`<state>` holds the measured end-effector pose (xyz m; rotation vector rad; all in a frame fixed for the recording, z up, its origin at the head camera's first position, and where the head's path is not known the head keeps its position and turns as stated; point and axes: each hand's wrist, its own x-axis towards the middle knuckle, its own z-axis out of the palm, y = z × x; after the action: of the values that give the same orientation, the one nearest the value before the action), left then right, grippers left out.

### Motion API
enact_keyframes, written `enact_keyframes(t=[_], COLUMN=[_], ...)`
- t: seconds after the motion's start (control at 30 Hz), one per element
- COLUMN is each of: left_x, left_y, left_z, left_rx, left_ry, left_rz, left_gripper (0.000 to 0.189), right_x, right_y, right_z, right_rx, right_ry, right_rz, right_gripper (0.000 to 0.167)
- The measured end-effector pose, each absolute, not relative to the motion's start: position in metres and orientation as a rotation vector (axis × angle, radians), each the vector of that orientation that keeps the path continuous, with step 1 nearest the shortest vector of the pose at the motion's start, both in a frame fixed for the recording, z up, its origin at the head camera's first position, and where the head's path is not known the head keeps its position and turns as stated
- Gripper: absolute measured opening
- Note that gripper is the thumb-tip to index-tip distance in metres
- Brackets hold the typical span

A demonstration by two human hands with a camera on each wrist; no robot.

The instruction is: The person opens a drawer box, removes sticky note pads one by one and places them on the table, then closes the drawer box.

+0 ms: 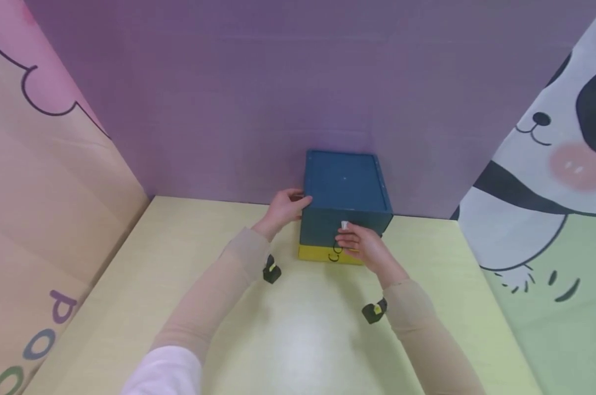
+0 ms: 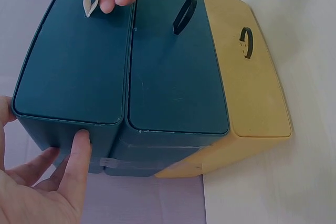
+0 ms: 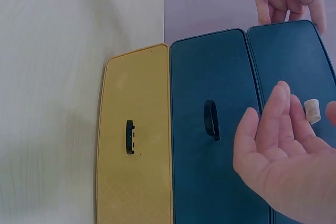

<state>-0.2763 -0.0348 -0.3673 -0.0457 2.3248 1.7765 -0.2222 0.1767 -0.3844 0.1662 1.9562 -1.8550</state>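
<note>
A stack of drawers stands against the back wall, with a blue top drawer [image 2: 73, 66], a blue middle drawer [image 3: 215, 177] and a yellow bottom drawer [image 3: 131, 182]. My left hand [image 1: 286, 207] touches the upper left side of the stack, its fingers against the side of the top unit. Just in front of the top drawer is my right hand [image 1: 364, 247], fingers loosely extended. A white loop pull [image 3: 312, 111] on that drawer sits between its fingers and thumb, right beside the fingertips. Black loop handles [image 3: 211, 120] mark the two lower drawers. All drawer fronts look pushed in.
The stack rests at the back of a pale table [image 1: 204, 236]. Behind it rises a purple wall [image 1: 228, 109]. Printed panels flank the table, the right one showing a panda [image 1: 534, 192]. Small black wrist devices [image 1: 272, 270] hang at both wrists.
</note>
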Motion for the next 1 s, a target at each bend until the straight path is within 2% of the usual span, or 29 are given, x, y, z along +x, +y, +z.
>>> enact_keyframes(t=[1.0], left_x=[-0.271], left_y=[-0.036], left_z=[-0.369], left_rx=[-0.036], left_ry=[2.332], left_rz=[1.798], left_gripper=[0.055], right_x=[-0.218], right_y=[0.169], right_z=[-0.397], right_rx=[0.118], right_ry=[2.036], right_rz=[-1.938], right_gripper=[0.041])
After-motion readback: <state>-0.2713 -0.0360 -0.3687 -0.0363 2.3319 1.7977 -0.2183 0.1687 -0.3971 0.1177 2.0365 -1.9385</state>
